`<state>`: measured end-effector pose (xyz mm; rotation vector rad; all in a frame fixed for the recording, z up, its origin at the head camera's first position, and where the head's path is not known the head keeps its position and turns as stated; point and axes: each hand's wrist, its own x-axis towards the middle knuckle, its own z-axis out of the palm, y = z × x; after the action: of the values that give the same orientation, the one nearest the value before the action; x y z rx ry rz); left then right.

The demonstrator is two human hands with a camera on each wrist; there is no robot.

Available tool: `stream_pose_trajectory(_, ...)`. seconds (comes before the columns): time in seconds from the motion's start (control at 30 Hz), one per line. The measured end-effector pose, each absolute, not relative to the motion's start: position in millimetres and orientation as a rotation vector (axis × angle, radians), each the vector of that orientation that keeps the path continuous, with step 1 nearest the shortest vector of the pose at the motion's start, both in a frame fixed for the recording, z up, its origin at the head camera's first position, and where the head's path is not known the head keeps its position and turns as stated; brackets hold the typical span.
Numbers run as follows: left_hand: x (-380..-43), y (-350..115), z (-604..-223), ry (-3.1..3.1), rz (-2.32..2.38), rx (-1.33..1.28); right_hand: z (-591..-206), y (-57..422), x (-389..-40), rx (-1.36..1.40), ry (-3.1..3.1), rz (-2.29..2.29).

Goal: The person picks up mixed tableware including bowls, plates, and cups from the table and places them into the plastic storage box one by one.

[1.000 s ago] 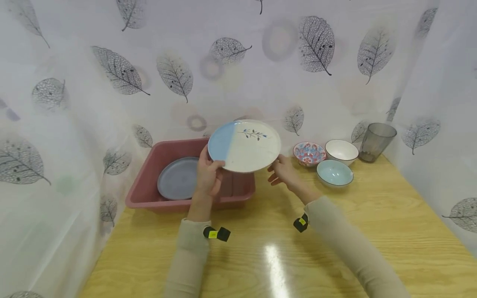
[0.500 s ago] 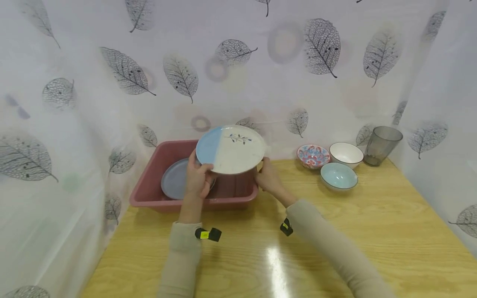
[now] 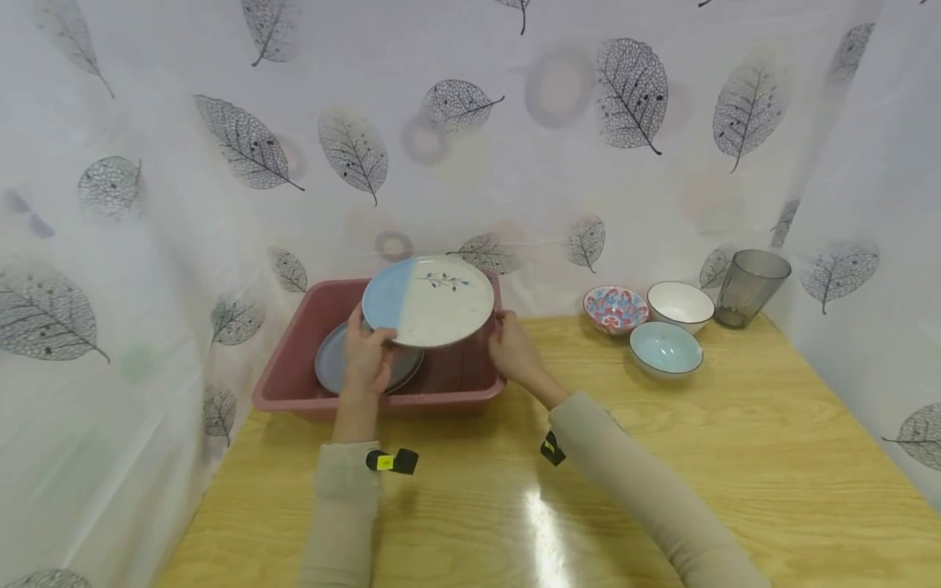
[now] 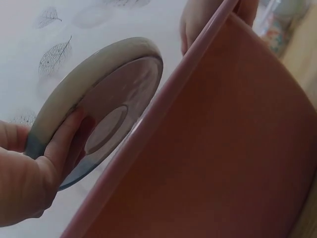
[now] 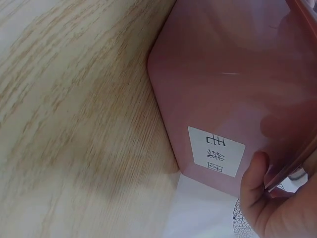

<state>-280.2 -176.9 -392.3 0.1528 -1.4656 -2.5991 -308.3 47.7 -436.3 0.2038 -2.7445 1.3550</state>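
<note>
My left hand [image 3: 366, 355] pinches the left edge of a round plate [image 3: 444, 310], cream with a light blue side and a painted sprig. The plate is tilted above the pink plastic tub [image 3: 441, 399]. From the left wrist view, the thumb side lies at the edge and a finger [image 4: 64, 141] reaches under the plate's underside. At the tub's right side my right hand [image 3: 515, 351] grips the rim, with a finger [image 5: 255, 173] on the outer wall near a white label [image 5: 216, 151]. A grey-blue plate [image 3: 329, 359] lies inside the tub, partly hidden by my left hand.
On the wooden table's right stand a red-and-blue patterned bowl [image 3: 616, 309], a white bowl [image 3: 680, 304], a pale blue bowl [image 3: 666, 349] and a smoky grey cup [image 3: 751, 286]. A leaf-print curtain [image 3: 456, 180] hangs close behind.
The plate and left hand have moved left and slightly down, over the tub. My right hand has come off the plate's right edge and moved left to the tub's rim.
</note>
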Motion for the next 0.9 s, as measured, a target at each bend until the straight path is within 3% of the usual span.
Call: stream_pose_trajectory(0.9, -272, -242, -394, -1.672, -2.444, 0.494, -435, 44, -306, 0.171, -2.787, 1.227)
